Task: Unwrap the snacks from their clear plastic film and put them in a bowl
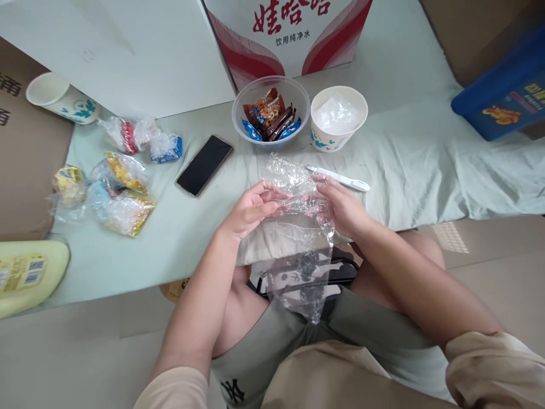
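Between both hands hangs a clear plastic bag [304, 278], its lower end drooping past the table edge over my lap. My left hand [251, 209] grips its left side, fingers curled into the film. On the other side my right hand [340, 207] pinches the bag too, fingertips partly behind the film. Just beyond my right hand lies a white utility knife or pen-like tool [340, 178]. Farther back stand a clear plastic bowl [272, 85] of wrapped snacks [270, 116] and a paper cup [334, 139] with crumpled clear plastic [339, 113] in it.
A black phone [205, 165] lies left of the bowl. Several bagged snacks [123, 193] are spread at the left, near a tipped paper cup [63, 99]. Boxes [293, 34] line the back. A yellow bottle [34, 272] and a blue container [502, 85] flank the table.
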Motion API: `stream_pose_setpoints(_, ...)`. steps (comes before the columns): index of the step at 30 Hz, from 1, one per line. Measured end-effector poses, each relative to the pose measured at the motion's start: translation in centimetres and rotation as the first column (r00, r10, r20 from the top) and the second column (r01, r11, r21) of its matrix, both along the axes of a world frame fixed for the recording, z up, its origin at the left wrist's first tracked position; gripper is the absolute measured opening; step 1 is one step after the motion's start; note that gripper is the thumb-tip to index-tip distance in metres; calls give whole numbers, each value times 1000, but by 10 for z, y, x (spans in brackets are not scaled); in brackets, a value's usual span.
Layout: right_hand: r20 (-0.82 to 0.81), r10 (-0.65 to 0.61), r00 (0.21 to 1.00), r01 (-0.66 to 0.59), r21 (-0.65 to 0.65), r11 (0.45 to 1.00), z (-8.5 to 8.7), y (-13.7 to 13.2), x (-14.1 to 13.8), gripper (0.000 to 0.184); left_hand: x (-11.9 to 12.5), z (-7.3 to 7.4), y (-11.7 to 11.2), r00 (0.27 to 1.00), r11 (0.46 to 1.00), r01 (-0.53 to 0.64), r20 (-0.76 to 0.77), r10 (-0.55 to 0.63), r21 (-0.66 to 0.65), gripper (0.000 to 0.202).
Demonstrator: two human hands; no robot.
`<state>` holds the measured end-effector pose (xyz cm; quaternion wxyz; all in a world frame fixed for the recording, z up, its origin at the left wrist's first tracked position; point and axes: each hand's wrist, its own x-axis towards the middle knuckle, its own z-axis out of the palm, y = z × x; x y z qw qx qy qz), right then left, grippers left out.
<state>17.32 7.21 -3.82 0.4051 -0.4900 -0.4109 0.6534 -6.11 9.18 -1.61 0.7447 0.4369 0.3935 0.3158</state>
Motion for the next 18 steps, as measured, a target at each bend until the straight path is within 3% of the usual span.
stream_pose_setpoints(4,232,-62,971,0,259,966,2,-2,6,68,1,-3,1,993,998,-26,-118,32,49,42)
stream_pose_setpoints(10,360,-94,928,-46,362,931,6,1,7,18,1,-3,3,971,988,-82,-212,109,134,34)
stream_pose_setpoints(13,341,-138,930,7,358,934,7,2,4,17,0,-2,3,960,980,-124,-231,158,156,29)
stream_pose_setpoints(18,241,-166,956,110,231,967,9,4,4,21,-1,-5,4,948,966,-192,-223,228,172,27)
